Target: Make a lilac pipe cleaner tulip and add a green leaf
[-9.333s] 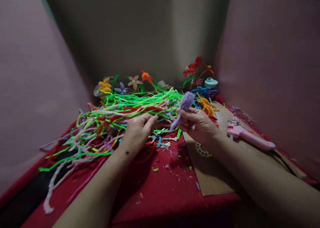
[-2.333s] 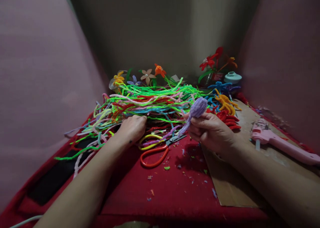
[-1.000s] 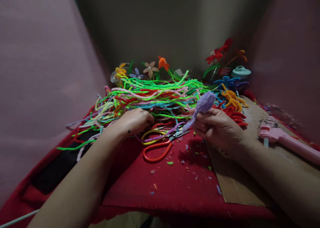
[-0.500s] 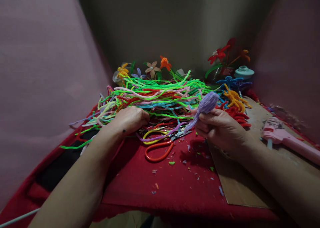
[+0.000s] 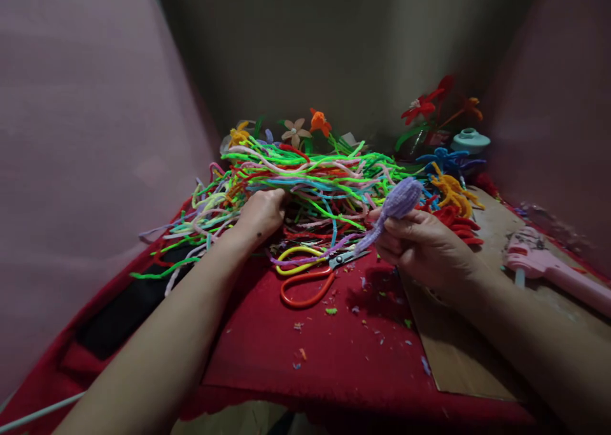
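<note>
In my right hand (image 5: 420, 241) is a purple pipe-cleaner bud (image 5: 401, 200), pinched between thumb and fingers, with its rounded end up and its stems hanging down to the left. My left hand (image 5: 262, 215) reaches into a heap of loose pipe cleaners (image 5: 305, 174) in green, pink, red and blue. Its fingers are curled in among the strands, and the fingertips are hidden, so what they grip does not show. Scissors (image 5: 310, 285) with one red and one yellow handle lie in front of the heap, their blades pointing right, below the bud.
A pink glue gun (image 5: 539, 260) rests at the right on a cardboard sheet (image 5: 463, 359). Finished pipe-cleaner flowers (image 5: 296, 130) stand behind the heap. Blue, orange and red petal clusters (image 5: 451, 190) lie to its right. Fuzz scraps dot the red cloth (image 5: 258, 359).
My left hand has pushed deeper into the heap, up and to the right, and strands above it have shifted and risen. The right hand still holds the bud in nearly the same place.
</note>
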`<state>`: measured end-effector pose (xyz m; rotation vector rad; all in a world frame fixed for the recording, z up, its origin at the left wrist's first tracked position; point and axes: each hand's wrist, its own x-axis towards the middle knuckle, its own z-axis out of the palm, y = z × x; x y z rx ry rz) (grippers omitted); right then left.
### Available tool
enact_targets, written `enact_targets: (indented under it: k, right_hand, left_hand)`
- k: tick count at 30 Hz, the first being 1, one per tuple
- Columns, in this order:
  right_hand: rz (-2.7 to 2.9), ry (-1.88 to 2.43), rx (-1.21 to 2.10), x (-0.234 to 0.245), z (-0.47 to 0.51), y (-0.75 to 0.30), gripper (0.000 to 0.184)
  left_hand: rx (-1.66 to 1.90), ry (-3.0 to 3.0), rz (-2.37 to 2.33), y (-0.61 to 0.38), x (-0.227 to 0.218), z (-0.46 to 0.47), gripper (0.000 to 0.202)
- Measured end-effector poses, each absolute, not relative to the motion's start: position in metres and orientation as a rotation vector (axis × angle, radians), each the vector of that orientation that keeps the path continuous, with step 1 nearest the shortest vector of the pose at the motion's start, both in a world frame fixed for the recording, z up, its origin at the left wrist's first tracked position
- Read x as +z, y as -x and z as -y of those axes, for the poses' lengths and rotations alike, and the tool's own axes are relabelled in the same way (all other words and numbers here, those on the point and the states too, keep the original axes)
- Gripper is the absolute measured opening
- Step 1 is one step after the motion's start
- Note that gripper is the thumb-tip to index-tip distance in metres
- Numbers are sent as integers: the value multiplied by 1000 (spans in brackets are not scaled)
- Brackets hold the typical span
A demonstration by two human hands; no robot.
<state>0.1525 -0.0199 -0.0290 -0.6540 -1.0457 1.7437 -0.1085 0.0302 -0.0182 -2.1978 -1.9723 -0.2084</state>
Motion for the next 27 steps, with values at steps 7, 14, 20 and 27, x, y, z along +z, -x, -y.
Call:
enact_targets:
  k: [7, 14, 20, 27]
  right_hand:
    - [1050, 653, 1748, -31, 18, -153, 12]
    - [1022, 661, 1750, -30, 19, -153, 12]
    - [1058, 659, 1733, -31, 18, -154, 11]
    - [1048, 634, 1739, -31, 18, -154, 10]
  left_hand:
    - [-302, 2417, 1932, 114, -18, -33, 30]
    - [-182, 2520, 1825, 125, -10, -30, 27]
    - [-25, 2601, 1775, 133, -13, -32, 22]
    - [-54, 2713, 1776, 132, 0, -19, 29]
